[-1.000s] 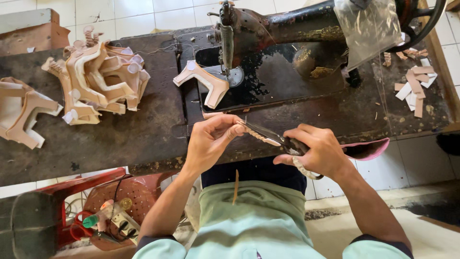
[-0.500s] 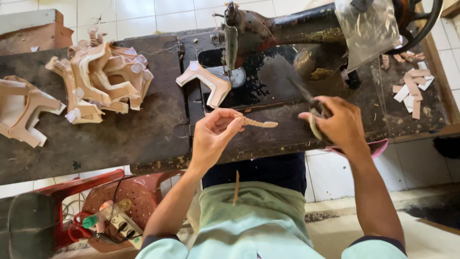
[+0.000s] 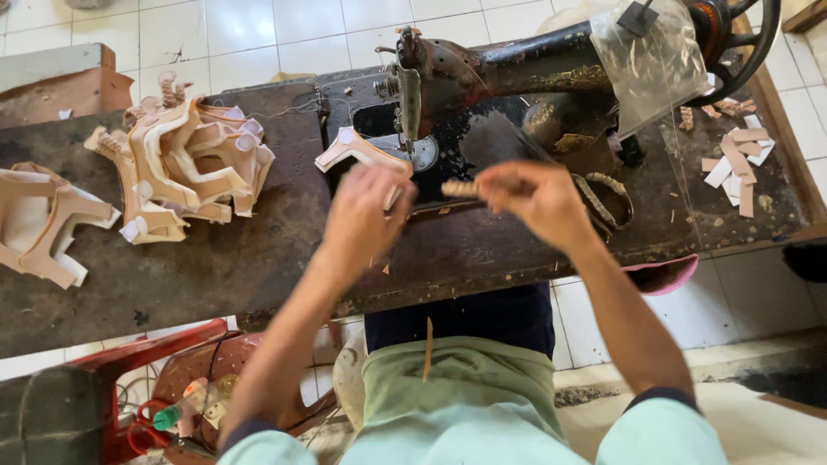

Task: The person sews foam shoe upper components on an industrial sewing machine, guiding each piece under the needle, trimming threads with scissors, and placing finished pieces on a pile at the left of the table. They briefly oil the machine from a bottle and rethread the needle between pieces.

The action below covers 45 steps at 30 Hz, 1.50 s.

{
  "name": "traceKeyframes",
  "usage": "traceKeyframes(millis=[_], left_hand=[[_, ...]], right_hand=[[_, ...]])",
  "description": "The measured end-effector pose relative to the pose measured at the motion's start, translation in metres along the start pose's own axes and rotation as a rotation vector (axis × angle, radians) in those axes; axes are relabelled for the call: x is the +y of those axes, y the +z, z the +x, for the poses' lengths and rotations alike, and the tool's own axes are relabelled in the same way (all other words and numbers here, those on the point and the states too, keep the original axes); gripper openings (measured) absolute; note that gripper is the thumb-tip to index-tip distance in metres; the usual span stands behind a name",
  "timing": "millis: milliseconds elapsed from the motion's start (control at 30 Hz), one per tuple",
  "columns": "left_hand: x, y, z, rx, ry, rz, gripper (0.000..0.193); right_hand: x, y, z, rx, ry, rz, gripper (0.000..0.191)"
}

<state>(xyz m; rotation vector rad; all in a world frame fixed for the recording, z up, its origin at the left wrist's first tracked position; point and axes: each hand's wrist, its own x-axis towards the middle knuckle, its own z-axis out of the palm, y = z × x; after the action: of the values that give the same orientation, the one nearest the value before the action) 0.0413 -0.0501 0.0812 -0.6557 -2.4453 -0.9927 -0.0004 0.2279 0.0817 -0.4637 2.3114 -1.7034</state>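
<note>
The right hand (image 3: 538,196) pinches one end of a small tan strip (image 3: 460,189) between thumb and fingertips; the left hand (image 3: 363,215) hovers just beside its other end, fingers curled together, and motion blur hides whether they touch it. The strip is short, pale and ridged, held above the dark, worn worktable (image 3: 215,258) in front of the old black sewing machine (image 3: 517,77). A cream cut piece (image 3: 357,151) lies under the needle. Stacked cream pieces (image 3: 185,172) sit left. White floor tiles surround. Both forearms reach forward, wrists raised.
</note>
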Motion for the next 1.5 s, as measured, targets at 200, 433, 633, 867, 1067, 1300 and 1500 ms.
traceKeyframes(millis=[200, 433, 633, 867, 1067, 1300, 1500], left_hand=[[-0.035, 0.005, 0.012, -0.052, 0.148, 0.191, 0.025], [-0.041, 0.015, 0.001, -0.005, 0.111, 0.108, 0.023], [-0.046, 0.018, -0.003, -0.012, 0.142, 0.155, 0.019], [-0.049, 0.02, -0.003, -0.026, 0.149, 0.177, 0.016], [-0.047, 0.022, -0.002, -0.014, 0.138, 0.188, 0.017], [-0.038, 0.019, 0.004, -0.124, 0.134, 0.259, 0.053], [-0.042, 0.019, 0.013, -0.213, 0.257, 0.492, 0.054]], right_hand=[[0.009, -0.005, 0.056, -0.06, 0.051, -0.066, 0.022], [0.007, 0.016, 0.106, -0.246, 0.063, -0.011, 0.022], [0.008, 0.024, 0.117, -0.21, 0.104, -0.103, 0.023], [0.005, 0.027, 0.118, -0.173, 0.119, -0.146, 0.026], [0.005, 0.026, 0.116, -0.179, 0.126, -0.174, 0.027], [-0.009, 0.031, 0.107, -0.122, 0.05, -0.18, 0.025], [-0.045, -0.021, 0.042, 0.191, -0.571, -0.738, 0.024]])
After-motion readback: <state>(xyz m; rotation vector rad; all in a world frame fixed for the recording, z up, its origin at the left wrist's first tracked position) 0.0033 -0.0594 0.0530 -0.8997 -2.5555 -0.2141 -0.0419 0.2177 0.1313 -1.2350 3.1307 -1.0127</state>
